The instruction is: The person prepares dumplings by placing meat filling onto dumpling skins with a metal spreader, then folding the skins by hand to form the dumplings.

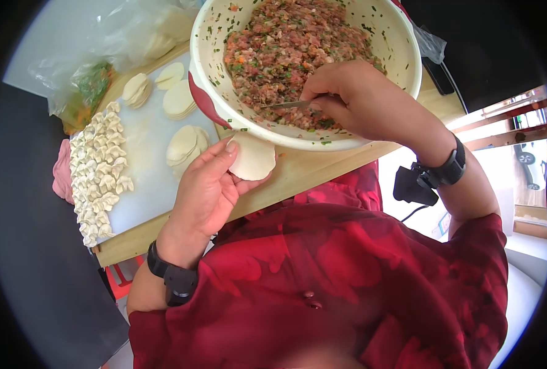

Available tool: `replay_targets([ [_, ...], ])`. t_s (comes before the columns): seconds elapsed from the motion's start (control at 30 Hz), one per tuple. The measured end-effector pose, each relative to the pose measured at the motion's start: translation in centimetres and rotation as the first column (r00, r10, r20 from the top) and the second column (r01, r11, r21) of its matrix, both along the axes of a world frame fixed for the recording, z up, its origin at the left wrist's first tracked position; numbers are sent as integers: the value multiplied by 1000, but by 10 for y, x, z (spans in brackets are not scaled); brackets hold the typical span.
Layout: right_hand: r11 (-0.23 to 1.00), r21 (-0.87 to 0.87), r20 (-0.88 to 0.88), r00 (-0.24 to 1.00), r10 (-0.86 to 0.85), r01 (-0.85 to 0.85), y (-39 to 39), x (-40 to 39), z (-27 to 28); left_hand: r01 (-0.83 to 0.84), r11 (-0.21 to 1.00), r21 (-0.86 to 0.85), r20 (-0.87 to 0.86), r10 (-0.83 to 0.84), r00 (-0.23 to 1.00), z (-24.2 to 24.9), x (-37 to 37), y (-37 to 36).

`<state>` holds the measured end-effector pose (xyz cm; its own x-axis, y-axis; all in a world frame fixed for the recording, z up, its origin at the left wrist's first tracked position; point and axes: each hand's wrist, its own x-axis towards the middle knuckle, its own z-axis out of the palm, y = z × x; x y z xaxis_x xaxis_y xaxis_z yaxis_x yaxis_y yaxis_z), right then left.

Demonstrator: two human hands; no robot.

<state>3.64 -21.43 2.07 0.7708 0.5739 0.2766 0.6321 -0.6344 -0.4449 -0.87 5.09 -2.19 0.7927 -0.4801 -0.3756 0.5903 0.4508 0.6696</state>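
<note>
A round dough wrapper (252, 157) lies across the fingers of my left hand (209, 187), its thumb on the wrapper's edge, just below the rim of a large white bowl (310, 140). Minced meat filling (286, 49) with green and orange bits fills the bowl. Over the filling, my right hand (353, 101) is closed on the handle end of a thin metal utensil (286, 104); the utensil's tip touches the meat. Stacks of wrappers (186, 146) rest on a white board (144, 184) left of my left hand.
Many folded dumplings (98, 172) line the board's left side. Behind them are a plastic bag with greens (89, 86) and a clear bag (138, 37). A pink cloth (63, 171) lies at the far left. The wooden table's front edge (126, 249) runs near my body.
</note>
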Motion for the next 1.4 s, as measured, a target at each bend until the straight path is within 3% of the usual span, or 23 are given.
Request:
replay_targets([
  [0.13, 998, 34, -69, 997, -46, 48, -3, -2, 8, 21, 1000, 7, 0, -21, 1000, -1, -2, -6],
  [0.2, 983, 3, -62, 981, -184, 184, -1, 2, 0, 21, 999, 29, -15, -21, 1000, -2, -3, -9],
  [0.3, 998, -35, -23, 998, -56, 55, 1, -2, -10, 12, 999, 50, -4, -12, 1000, -1, -4, -10],
  [0.43, 997, 20, 5, 997, -75, 75, -2, -11, 2, -9, 999, 45, -12, 9, 1000, 2, -5, -9],
  [0.5, 996, 59, -126, 990, -60, 67, -6, -12, 11, -4, 1000, -1, -25, 4, 1000, 1, -4, -8],
  [0.63, 989, 94, -82, 991, -103, 110, -6, -15, 10, -2, 999, -34, -29, 1, 1000, 6, -5, -11],
  [0.7, 991, 8, -33, 990, -134, 134, -3, -17, 1, -13, 1000, -11, -24, 13, 1000, 6, -6, -12],
  [0.93, 986, -50, -45, 986, -161, 158, 1, -29, 7, -30, 999, 17, 1, 30, 1000, 8, -9, -11],
  [1.03, 984, 34, -108, 979, -171, 176, 0, -39, 16, -50, 999, 18, -22, 51, 998, 11, -10, -12],
  [1.1, 953, 124, -243, 939, -241, 277, 2, -48, 23, -65, 998, -1, -31, 64, 997, 12, -10, -12],
  [1.23, 936, 120, -351, 896, -271, 330, 7, -66, 35, -73, 997, -29, -30, 73, 997, 12, -11, -12],
  [1.3, 928, 277, -163, 964, -209, 248, 9, -71, 22, -84, 995, -57, -33, 82, 996, 13, -13, -13],
  [1.33, 930, 276, -165, 965, -201, 241, 10, -71, 19, -92, 994, -57, -35, 90, 995, 13, -14, -12],
  [1.4, 979, 190, 73, 993, -92, 77, 12, -71, 13, -59, 995, -78, -3, 59, 998, 14, -16, -9],
])
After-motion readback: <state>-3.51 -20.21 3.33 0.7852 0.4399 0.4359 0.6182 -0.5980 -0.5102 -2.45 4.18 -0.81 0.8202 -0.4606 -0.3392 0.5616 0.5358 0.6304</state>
